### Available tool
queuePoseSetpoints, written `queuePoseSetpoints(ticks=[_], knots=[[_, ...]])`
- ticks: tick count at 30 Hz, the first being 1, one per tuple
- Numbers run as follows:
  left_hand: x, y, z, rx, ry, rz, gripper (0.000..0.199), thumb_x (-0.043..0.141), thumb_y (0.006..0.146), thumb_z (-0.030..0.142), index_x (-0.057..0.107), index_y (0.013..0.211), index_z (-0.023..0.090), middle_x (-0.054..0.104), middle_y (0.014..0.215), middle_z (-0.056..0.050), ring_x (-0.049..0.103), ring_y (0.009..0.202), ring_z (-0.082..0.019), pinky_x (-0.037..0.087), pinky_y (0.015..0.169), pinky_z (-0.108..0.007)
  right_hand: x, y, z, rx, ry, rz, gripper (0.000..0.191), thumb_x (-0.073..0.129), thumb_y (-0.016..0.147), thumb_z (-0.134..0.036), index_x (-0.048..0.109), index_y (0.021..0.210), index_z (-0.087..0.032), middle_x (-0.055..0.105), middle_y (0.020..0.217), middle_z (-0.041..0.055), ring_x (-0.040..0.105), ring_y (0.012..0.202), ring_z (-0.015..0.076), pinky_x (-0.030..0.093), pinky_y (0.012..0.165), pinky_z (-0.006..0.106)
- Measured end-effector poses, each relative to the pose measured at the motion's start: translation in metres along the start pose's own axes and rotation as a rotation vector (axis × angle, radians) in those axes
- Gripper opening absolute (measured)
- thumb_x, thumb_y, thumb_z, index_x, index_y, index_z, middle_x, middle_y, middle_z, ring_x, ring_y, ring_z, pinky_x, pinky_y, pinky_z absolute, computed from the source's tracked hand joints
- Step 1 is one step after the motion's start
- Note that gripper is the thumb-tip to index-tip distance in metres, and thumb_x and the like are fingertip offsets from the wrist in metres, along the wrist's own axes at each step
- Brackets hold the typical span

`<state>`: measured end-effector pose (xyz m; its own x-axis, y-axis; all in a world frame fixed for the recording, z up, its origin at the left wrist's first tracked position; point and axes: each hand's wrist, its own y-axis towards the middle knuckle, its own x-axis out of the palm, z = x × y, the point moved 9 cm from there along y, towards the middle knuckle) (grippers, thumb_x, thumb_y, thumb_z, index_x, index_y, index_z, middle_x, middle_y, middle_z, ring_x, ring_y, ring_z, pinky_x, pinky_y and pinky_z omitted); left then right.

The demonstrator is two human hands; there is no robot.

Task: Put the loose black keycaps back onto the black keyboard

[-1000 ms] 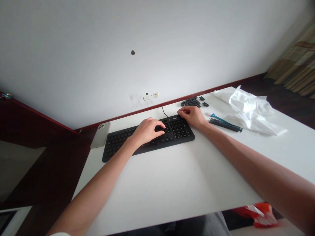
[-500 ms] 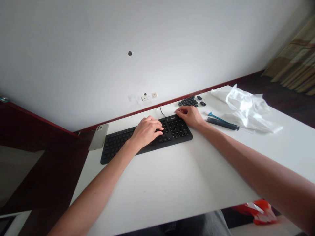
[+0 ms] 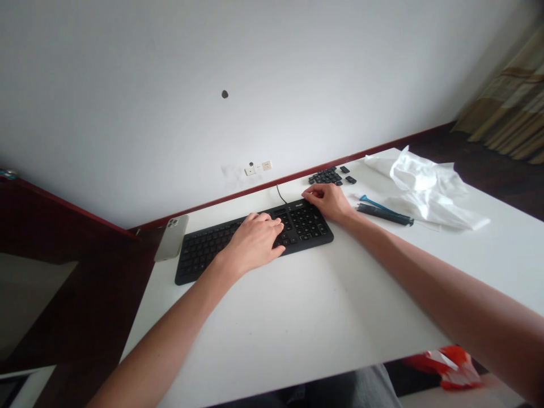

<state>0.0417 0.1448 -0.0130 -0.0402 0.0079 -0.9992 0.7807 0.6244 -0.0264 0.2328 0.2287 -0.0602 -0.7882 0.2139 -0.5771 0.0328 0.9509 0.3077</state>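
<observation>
A black keyboard (image 3: 204,253) lies at a slant on the white table. My left hand (image 3: 255,241) rests palm down across its middle, hiding part of the keys. Its fingers are stretched toward the number pad, with the thumb apart near the front edge. At the far right corner of the keyboard is my right hand (image 3: 329,201), its fingers bent and the tips pinched together. Whatever those fingertips hold, if anything, is hidden or too small to make out. Just beyond this hand lies a pile of loose black keycaps (image 3: 325,177).
A phone (image 3: 172,238) lies left of the keyboard on the table (image 3: 293,317). To the right are a blue-handled tool (image 3: 373,202), a dark strip-like object (image 3: 385,214) and crumpled white wrapping (image 3: 429,187). A cable (image 3: 281,194) runs behind the keyboard; wall sockets (image 3: 258,168) sit beyond.
My left hand has lowered and flattened over the keyboard, its thumb shifting toward the front edge and spreading from the fingers. My right hand stays at the corner.
</observation>
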Motion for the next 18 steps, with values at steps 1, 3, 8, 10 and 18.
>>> queuePoseSetpoints(ticks=[1, 3, 8, 10, 18], knots=[[0.0001, -0.0009, 0.0012, -0.002, -0.005, -0.009, 0.043, 0.068, 0.090, 0.045, 0.068, 0.125, 0.021, 0.069, 0.132, -0.008, 0.059, 0.119, -0.029, 0.041, 0.102, -0.042, 0.0000, -0.0001, -0.0005, -0.001, 0.001, -0.001, 0.027, 0.062, 0.086, -0.043, 0.077, 0.085, -0.020, 0.073, 0.074, 0.0035, 0.061, 0.070, 0.0193, 0.041, 0.065, 0.032], [0.0013, -0.0014, 0.0030, -0.012, -0.007, -0.025, 0.056, 0.074, 0.082, 0.057, 0.067, 0.124, 0.021, 0.069, 0.131, -0.010, 0.059, 0.118, -0.031, 0.040, 0.103, -0.043, -0.0003, -0.0004, -0.0016, -0.004, -0.001, 0.000, 0.026, 0.062, 0.087, -0.042, 0.077, 0.085, -0.020, 0.073, 0.075, 0.0037, 0.061, 0.070, 0.0194, 0.041, 0.065, 0.032], [0.0038, 0.0017, 0.0054, -0.017, 0.017, -0.029, 0.064, 0.084, 0.071, 0.058, 0.068, 0.118, 0.017, 0.071, 0.121, -0.013, 0.060, 0.113, -0.033, 0.040, 0.103, -0.044, 0.0000, -0.0007, -0.0034, -0.005, -0.017, 0.004, 0.027, 0.062, 0.087, -0.043, 0.077, 0.085, -0.020, 0.073, 0.074, 0.0039, 0.059, 0.066, 0.0185, 0.040, 0.063, 0.032], [0.0045, 0.0031, 0.0053, -0.013, 0.017, -0.036, 0.057, 0.084, 0.073, 0.052, 0.069, 0.116, 0.018, 0.071, 0.119, -0.012, 0.061, 0.112, -0.032, 0.042, 0.100, -0.043, 0.0005, -0.0008, -0.0039, -0.005, -0.024, 0.003, 0.027, 0.062, 0.087, -0.043, 0.077, 0.085, -0.020, 0.073, 0.075, 0.0038, 0.059, 0.066, 0.0183, 0.040, 0.063, 0.032], [0.0085, 0.0035, -0.0004, -0.092, 0.015, -0.098, 0.054, 0.084, 0.077, 0.040, 0.068, 0.123, 0.018, 0.067, 0.135, -0.013, 0.069, 0.107, -0.033, 0.052, 0.090, -0.041, 0.0008, -0.0013, -0.0049, -0.001, -0.033, 0.017, 0.027, 0.062, 0.088, -0.041, 0.078, 0.086, -0.020, 0.073, 0.076, 0.0030, 0.060, 0.067, 0.0173, 0.041, 0.064, 0.031]])
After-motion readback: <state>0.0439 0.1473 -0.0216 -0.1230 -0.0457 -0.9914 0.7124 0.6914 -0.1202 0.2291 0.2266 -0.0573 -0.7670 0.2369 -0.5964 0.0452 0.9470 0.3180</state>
